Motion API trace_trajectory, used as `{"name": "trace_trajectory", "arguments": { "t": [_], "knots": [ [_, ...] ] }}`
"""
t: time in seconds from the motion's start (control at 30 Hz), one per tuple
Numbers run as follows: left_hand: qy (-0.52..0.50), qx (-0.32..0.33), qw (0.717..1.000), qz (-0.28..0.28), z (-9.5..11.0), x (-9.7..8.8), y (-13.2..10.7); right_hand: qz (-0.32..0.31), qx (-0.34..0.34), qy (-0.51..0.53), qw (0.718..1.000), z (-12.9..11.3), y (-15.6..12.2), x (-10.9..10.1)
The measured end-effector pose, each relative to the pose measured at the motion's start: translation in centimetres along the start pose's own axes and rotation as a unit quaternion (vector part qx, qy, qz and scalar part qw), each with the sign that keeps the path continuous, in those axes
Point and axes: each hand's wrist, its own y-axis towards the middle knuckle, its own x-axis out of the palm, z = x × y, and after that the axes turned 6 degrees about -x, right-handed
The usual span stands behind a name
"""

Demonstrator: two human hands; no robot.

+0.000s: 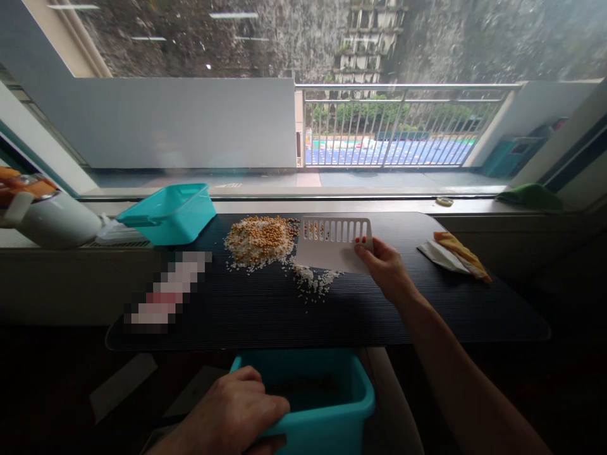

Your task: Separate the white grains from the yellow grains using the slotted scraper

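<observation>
Head view, right arm (450, 341) outstretched, right grip (387, 268) pinching slotted scoop (327, 253), left grip (237, 404) clasping lower teal bin (327, 414)

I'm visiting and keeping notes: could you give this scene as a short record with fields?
Left hand: gripping the rim of a teal bin
Right hand: holding a slotted white panel
Dark table: pile of yellowish beans and white grains
Loose grains: in front of the panel
Back left: teal basket
Right end: yellow and white bundle
</observation>
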Motion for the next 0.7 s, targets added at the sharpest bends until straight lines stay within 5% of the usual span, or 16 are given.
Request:
{"name": "trace_trajectory", "arguments": {
  "t": [0.33,0.57,0.7],
  "knots": [
    [0.001,0.007,1.0,0.017,0.2,-0.1,-0.2,-0.024,0.0,0.005,1.0,-0.8,-0.6,-0.1],
    [0.016,0.006,0.999,0.029,0.0,0.0,-0.3,-0.104,-0.009,0.008,0.995,-0.9,-1.8,1.2],
    [0.022,0.006,0.999,0.033,-0.1,0.3,-0.6,-0.195,0.051,0.026,0.979,-1.8,-3.2,0.5]
  ]
}}
